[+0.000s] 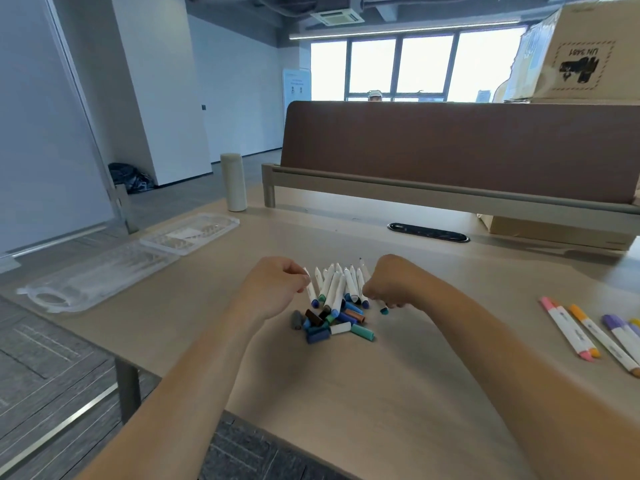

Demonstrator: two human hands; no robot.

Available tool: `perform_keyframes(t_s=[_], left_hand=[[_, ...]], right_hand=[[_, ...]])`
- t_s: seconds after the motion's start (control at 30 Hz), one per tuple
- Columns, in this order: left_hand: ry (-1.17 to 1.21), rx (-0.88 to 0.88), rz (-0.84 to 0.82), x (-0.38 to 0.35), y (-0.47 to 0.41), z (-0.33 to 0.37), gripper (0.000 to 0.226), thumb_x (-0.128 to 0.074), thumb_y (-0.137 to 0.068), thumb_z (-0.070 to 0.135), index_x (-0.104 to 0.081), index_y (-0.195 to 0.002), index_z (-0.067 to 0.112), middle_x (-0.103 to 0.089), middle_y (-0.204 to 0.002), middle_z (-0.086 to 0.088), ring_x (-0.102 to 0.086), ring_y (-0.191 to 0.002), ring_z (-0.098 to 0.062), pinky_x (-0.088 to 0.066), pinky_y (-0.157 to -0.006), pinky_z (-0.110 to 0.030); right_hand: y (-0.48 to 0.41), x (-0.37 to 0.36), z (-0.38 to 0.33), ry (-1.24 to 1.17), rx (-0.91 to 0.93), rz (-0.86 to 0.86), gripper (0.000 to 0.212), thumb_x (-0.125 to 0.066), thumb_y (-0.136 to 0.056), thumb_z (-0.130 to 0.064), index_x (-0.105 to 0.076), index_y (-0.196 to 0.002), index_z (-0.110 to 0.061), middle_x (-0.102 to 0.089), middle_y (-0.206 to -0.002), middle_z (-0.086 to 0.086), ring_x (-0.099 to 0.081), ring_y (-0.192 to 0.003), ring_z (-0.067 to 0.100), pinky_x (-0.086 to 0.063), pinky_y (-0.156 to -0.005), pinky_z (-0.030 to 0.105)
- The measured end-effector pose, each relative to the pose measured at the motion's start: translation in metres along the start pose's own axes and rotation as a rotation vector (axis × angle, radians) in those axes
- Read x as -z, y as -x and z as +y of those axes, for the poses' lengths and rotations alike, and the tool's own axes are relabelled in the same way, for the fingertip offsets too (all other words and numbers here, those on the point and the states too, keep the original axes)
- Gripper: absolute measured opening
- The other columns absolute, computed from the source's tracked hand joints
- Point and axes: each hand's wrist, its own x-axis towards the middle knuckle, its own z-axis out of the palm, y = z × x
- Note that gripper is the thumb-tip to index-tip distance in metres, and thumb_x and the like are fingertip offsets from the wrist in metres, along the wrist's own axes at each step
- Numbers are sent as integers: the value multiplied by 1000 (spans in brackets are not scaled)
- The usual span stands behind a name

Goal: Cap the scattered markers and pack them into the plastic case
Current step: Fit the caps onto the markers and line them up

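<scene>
Both hands are working the uncapped markers [337, 287] at centre: left hand [277, 289] pinching one barrel, right hand [388, 285] clamping a teal-capped marker. Plastic case [104, 268] is lying open at ten o'clock, presumably awaiting packing.

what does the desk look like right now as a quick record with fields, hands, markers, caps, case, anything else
left hand: at left edge of marker pile, fingers pinching a white marker
right hand: closed at right edge of pile, a teal-tipped piece below it
loose caps: heap in front of pile, blue, teal, brown, grey, white
capped markers: far right, pink, orange, purple
plastic case: open, left, no markers inside
bottle: upright, behind case
desk: light wood
</scene>
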Motion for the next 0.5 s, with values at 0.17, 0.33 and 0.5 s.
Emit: perform_keyframes(t_s=[0.17, 0.33, 0.5], left_hand=[[-160, -12, -128, 5, 13, -7, 8, -71, -85, 22, -73, -92, 20, -70, -87, 2, -60, -76, -11, -49, -72, -27], [-177, -51, -206, -1, 22, -12, 13, -71, -85, 19, -73, -98, 22, -63, -72, 5, -56, -67, -7, -38, -52, -12], [-210, -79, -174, -6, 22, -18, 11, -70, -87, 16, -74, -97, 18, -61, -72, 7, -52, -63, -5, -34, -46, -9]], right_hand=[[16, 3, -6, -197, 92, -14, 23, -57, -92, -20, -66, -103, -2, -70, -95, 16, -62, -76, 23, -56, -74, 32], [24, -4, -9, -261, 133, -15, 22, -57, -92, -22, -63, -107, -6, -68, -101, 14, -67, -84, 24, -56, -75, 31], [27, -10, -11, -270, 135, -17, 21, -57, -93, -22, -63, -107, -8, -67, -99, 11, -68, -86, 25, -57, -76, 30]])
